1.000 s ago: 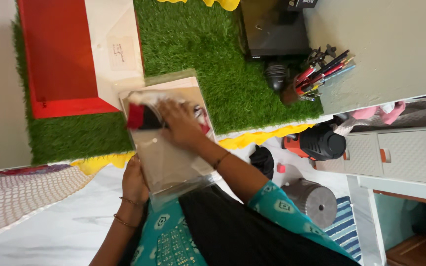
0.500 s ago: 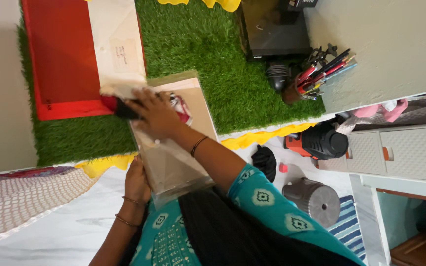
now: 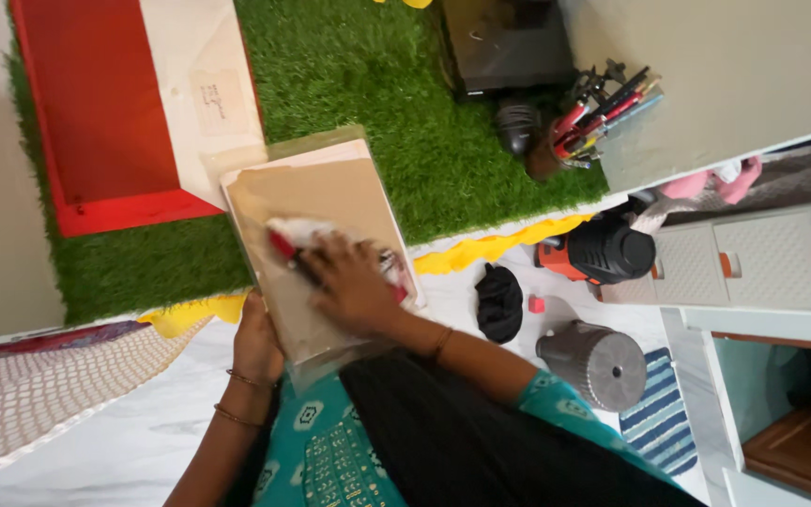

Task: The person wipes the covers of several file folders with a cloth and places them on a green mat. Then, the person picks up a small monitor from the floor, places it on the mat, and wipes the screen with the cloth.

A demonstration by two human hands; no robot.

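The brown card sheet (image 3: 316, 235), sleeved in a clear plastic cover (image 3: 330, 361), lies tilted across the person's lap, its far end reaching over the edge of the green artificial grass mat (image 3: 349, 84). The left hand (image 3: 257, 340) grips the sheet's near left edge, fingers curled under it and thumb side up, two thin bangles on that wrist. The right hand (image 3: 354, 286) lies flat on top of the sheet, fingers spread and pressing down on a small red-and-white item (image 3: 295, 237) that rests on the card; just what that item is I cannot tell, since the fingers cover part of it. The two hands are apart, one at the edge and one on the face of the sheet.

Just beyond the sheet's far end sits a red box (image 3: 96, 113) with a pale card panel (image 3: 204, 89) lying over its right part, both on the grass mat. A yellow scalloped trim (image 3: 495, 249) runs along the mat's near border. To the right of the mat stands a dark holder full of pens and tools (image 3: 593, 108), and above it a black case (image 3: 504, 42). On the pale floor near the person's right arm are a black cloth bundle (image 3: 499, 300), an orange-and-black power tool (image 3: 598, 253) and a grey ribbed cylinder (image 3: 598, 361), with a blue striped rug (image 3: 664, 413) just beside it. White drawers (image 3: 762, 263) stand further right.
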